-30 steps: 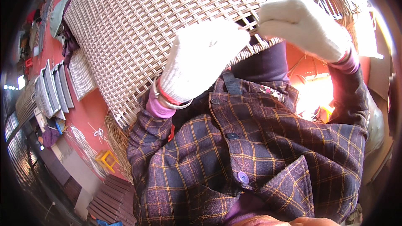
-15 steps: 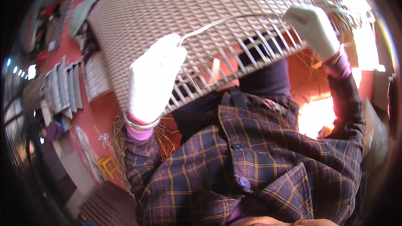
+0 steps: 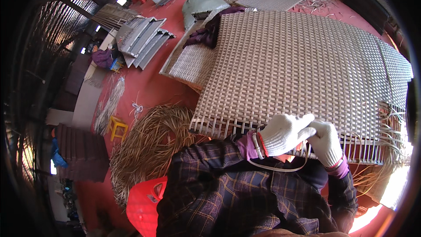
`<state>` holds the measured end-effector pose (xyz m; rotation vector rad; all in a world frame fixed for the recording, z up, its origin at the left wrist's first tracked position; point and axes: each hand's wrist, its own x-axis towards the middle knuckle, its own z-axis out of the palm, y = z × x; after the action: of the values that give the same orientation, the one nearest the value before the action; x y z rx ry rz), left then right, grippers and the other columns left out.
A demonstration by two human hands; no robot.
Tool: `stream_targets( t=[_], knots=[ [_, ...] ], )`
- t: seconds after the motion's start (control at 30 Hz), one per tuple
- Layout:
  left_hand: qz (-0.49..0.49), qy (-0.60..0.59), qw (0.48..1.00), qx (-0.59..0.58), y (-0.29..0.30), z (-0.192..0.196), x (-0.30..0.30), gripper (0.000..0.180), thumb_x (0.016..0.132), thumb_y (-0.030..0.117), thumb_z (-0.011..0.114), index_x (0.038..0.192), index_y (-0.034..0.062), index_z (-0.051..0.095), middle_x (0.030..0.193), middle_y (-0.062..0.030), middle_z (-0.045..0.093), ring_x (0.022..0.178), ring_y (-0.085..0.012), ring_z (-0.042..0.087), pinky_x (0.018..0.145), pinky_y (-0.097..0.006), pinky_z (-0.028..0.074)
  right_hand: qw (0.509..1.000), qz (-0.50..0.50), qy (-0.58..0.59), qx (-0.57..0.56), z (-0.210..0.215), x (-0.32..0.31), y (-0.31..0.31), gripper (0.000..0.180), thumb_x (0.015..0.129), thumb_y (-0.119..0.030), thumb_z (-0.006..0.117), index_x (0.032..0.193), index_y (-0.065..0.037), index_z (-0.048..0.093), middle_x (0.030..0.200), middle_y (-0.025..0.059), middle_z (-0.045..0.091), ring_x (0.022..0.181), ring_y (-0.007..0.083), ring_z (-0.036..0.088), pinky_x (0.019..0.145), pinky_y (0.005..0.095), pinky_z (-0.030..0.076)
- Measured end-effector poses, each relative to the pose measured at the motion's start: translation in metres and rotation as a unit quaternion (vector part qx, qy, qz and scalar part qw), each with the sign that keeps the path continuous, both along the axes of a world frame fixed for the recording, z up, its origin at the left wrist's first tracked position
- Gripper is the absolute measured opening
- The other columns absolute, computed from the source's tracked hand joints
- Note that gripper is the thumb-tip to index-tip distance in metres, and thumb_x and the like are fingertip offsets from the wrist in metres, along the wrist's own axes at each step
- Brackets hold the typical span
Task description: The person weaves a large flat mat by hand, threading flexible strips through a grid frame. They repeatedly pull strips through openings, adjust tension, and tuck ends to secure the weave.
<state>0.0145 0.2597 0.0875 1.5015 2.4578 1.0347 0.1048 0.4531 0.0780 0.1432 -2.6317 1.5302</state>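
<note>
A large grey-beige woven wicker panel (image 3: 298, 70) lies in front of me, with bare rods along its near edge. Both my hands wear white knit gloves and meet over that edge. My left hand (image 3: 285, 135) is closed, its fingertips pressed toward the right. Against them, the fingers of my right hand (image 3: 326, 145) are pinched together. A thin pale wicker strand (image 3: 289, 170) hangs in a loop below the hands; its ends at the fingers are hidden by the gloves. Loose strand ends (image 3: 392, 145) stick out at the panel's right side.
Left of me lies a big heap of loose strands (image 3: 149, 145), with a red plastic stool (image 3: 142, 202) near it and a small yellow stool (image 3: 116, 128) beyond. Stacked panels (image 3: 142, 41) stand farther off. Another person (image 3: 103, 57) sits at the far left.
My hands were wide apart with the strand stretched between them; now they have come together at the panel's near edge and the strand hangs in a loop. The view has shifted too.
</note>
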Motion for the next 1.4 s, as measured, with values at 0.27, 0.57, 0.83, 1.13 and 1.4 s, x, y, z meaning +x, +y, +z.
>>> stream_targets(
  t=[0.27, 0.57, 0.83, 1.13, 1.4],
  knots=[
    [0.009, 0.271, 0.96, -0.07, -0.064, -0.023, -0.068, 0.012, 0.098, 0.022, 0.074, 0.107, 0.0175, 0.08, 0.091, 0.0006, 0.076, 0.073, -0.0148, 0.074, 0.061, -0.032, 0.061, 0.976, -0.2, -0.052, 0.072, 0.014, 0.046, 0.095, 0.016, 0.094, -0.01, 0.074, 0.089, 0.005, 0.074, 0.068, 0.0133, 0.064, 0.061, 0.0222, 0.058, 0.062, 0.0384, 0.047],
    [0.019, 0.275, 0.96, 0.048, -0.019, 0.002, -0.027, 0.037, 0.096, 0.025, 0.079, 0.129, 0.0088, 0.074, 0.119, -0.0064, 0.077, 0.111, -0.0261, 0.071, 0.106, -0.047, 0.052, 0.989, -0.106, 0.025, 0.096, -0.005, 0.033, 0.041, 0.016, 0.097, -0.015, 0.074, 0.094, 0.0, 0.078, 0.078, 0.02, 0.071, 0.07, 0.0365, 0.071, 0.066, 0.0422, 0.054],
    [-0.081, 0.202, 0.976, 0.009, -0.014, -0.01, -0.021, 0.023, 0.103, 0.031, 0.074, 0.111, 0.0115, 0.083, 0.094, -0.0057, 0.082, 0.067, -0.0191, 0.075, 0.059, -0.033, 0.063, 1.0, -0.027, -0.006, 0.014, 0.017, 0.03, 0.032, 0.014, 0.095, -0.011, 0.074, 0.095, 0.002, 0.078, 0.079, 0.0208, 0.071, 0.07, 0.033, 0.07, 0.068, 0.0393, 0.054],
    [0.004, 0.304, 0.953, -0.004, -0.031, -0.002, -0.035, 0.031, 0.097, 0.025, 0.078, 0.123, 0.0089, 0.079, 0.117, -0.0096, 0.08, 0.1, -0.0256, 0.074, 0.082, -0.039, 0.062, 0.983, -0.119, 0.038, 0.138, 0.004, 0.042, 0.05, 0.02, 0.099, -0.021, 0.072, 0.098, -0.002, 0.078, 0.08, 0.021, 0.07, 0.072, 0.0391, 0.072, 0.067, 0.044, 0.055],
    [-0.099, 0.195, 0.973, -0.081, -0.028, 0.003, -0.028, 0.02, 0.102, 0.026, 0.075, 0.114, 0.0108, 0.082, 0.101, -0.007, 0.083, 0.081, -0.0208, 0.079, 0.07, -0.033, 0.065, 0.996, -0.044, 0.042, 0.063, 0.01, 0.035, 0.044, 0.018, 0.099, -0.021, 0.072, 0.103, -0.006, 0.081, 0.081, 0.0173, 0.073, 0.075, 0.0371, 0.074, 0.071, 0.0429, 0.058]
  ],
)
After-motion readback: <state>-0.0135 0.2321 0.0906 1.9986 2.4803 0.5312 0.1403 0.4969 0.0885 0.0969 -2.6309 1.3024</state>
